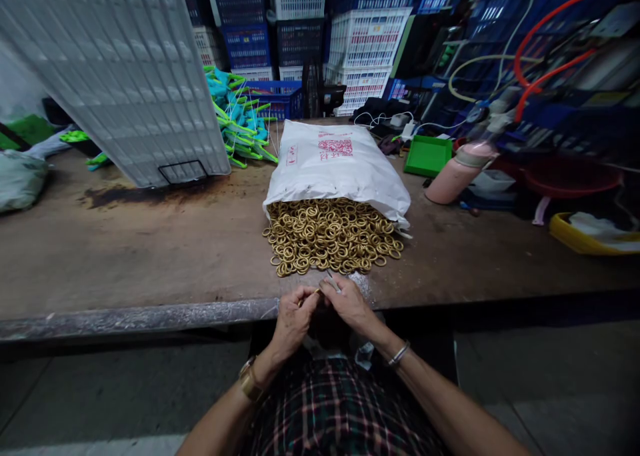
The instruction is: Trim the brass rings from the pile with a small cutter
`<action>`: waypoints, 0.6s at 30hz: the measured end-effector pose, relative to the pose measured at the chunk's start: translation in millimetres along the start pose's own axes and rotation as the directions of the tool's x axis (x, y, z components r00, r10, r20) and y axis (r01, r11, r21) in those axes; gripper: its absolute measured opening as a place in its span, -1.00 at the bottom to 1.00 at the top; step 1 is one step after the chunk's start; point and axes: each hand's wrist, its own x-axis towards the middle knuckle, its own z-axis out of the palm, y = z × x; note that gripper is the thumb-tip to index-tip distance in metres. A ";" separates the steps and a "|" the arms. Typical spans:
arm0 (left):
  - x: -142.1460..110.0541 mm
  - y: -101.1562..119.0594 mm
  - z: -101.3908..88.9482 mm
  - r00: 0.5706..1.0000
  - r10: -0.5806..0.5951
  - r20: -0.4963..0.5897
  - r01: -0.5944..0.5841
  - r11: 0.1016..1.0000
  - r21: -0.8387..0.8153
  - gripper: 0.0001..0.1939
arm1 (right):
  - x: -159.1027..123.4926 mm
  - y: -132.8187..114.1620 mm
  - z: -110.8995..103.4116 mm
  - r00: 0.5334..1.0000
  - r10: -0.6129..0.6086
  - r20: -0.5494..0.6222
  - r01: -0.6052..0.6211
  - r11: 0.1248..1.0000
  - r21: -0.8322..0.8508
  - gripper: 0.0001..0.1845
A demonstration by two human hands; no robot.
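Note:
My left hand is closed at the table's front edge, with a gold-coloured ring pinched between thumb and fingers. Close against it, my right hand grips a thin grey tool, perhaps a small blade; its exact kind does not show. The tool's working end is close to the ring, but I cannot tell whether they touch. Just beyond both hands lies a heap of gold-coloured rings, spilling from the mouth of a white sack with red print.
On the brown table a ribbed translucent panel leans at the left, beside green and blue plastic pieces. A green tray, a pink bottle and a yellow tray are at the right. Stacked crates stand behind.

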 end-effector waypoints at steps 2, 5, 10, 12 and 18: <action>0.4 -2.4 -0.9 0.994 -0.101 0.028 0.103 0.993 -0.059 -0.68 | 1.4 3.0 2.8 1.000 -0.015 -0.018 0.015 1.000 -0.021 -0.71; 1.6 -6.4 -2.0 0.977 -0.196 0.082 0.207 0.967 -0.148 -0.63 | 2.4 3.5 5.5 0.998 -0.049 -0.041 0.047 0.997 -0.057 -0.72; 2.5 -8.7 -1.2 0.968 -0.207 0.144 0.239 0.935 -0.262 -0.63 | 3.6 -0.7 5.0 0.998 -0.061 -0.021 0.060 0.997 -0.040 -0.73; 2.2 -7.9 -0.5 0.967 -0.212 0.144 0.245 0.927 -0.284 -0.63 | 3.8 -0.3 3.4 0.999 -0.051 -0.013 0.051 0.999 -0.016 -0.75; 3.1 -5.2 -0.9 0.979 -0.183 0.092 0.201 0.942 -0.268 -0.62 | -4.8 5.1 -1.1 0.988 -0.152 0.018 0.147 0.908 -0.391 -0.84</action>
